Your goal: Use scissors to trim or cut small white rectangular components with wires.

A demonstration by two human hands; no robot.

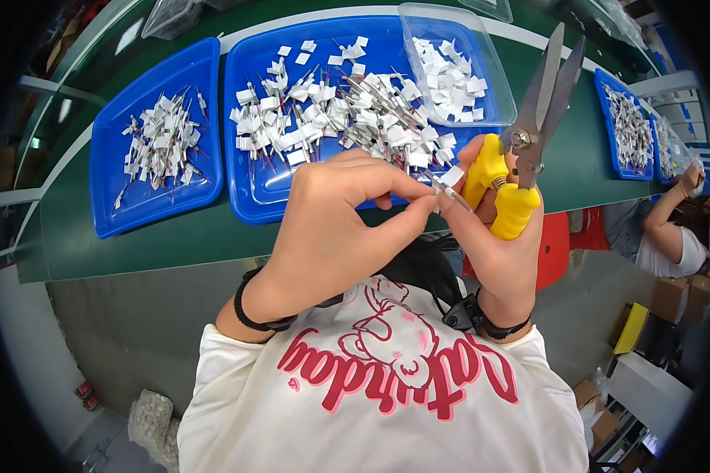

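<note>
My right hand (501,264) is wrapped round yellow-handled spring scissors (522,140), whose blades stand apart and point up and away. Between its thumb and fingers it also holds a thin grey part with a white tag (447,186). My left hand (335,209) meets it there, thumb and forefinger pinched together at the near end of this part. Just beyond both hands lies a heap of similar tagged parts (379,106) with thin leads, in a large blue tray (252,206). What exactly sits between the left fingertips is too small to make out.
To the left, a smaller blue tray (110,213) holds more tagged parts. A clear plastic box (497,98) of white tags rests on the big tray's right end. Further blue trays (625,130) stand far right on the green table (564,150), where another person (670,229) sits. A red stool (554,252) is below.
</note>
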